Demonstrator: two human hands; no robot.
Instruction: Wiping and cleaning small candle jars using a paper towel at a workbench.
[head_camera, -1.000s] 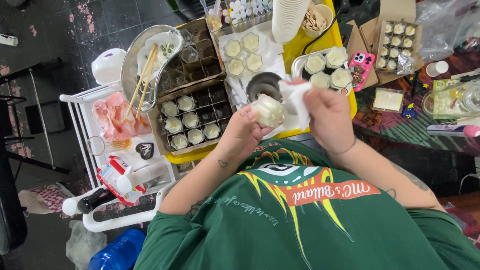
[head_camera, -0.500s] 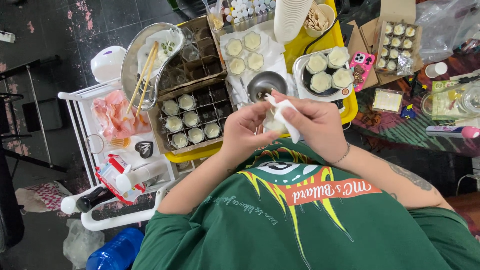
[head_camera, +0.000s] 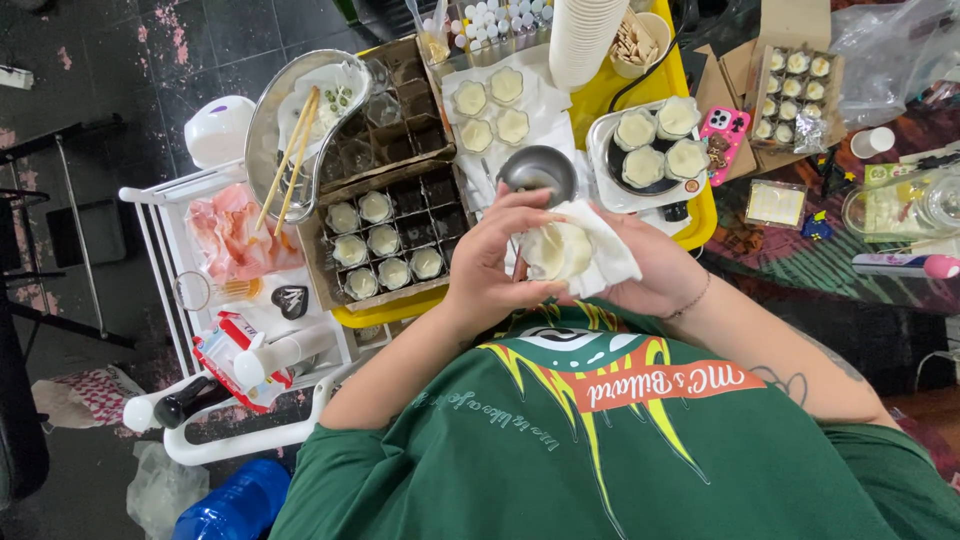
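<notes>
Left hand (head_camera: 495, 262) fingers curl around the small cream-filled jar (head_camera: 556, 250); right hand (head_camera: 655, 270) presses the white tissue (head_camera: 610, 250) against it — jar now drawn in to the chest, off the yellow tray (head_camera: 690, 75). Wiping underway; metal bowl (head_camera: 537, 170) just beyond.

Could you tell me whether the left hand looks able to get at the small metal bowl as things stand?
Probably yes: the metal bowl sits uncovered just beyond the left hand, with nothing between. But that hand holds the jar and must release it first.
</notes>
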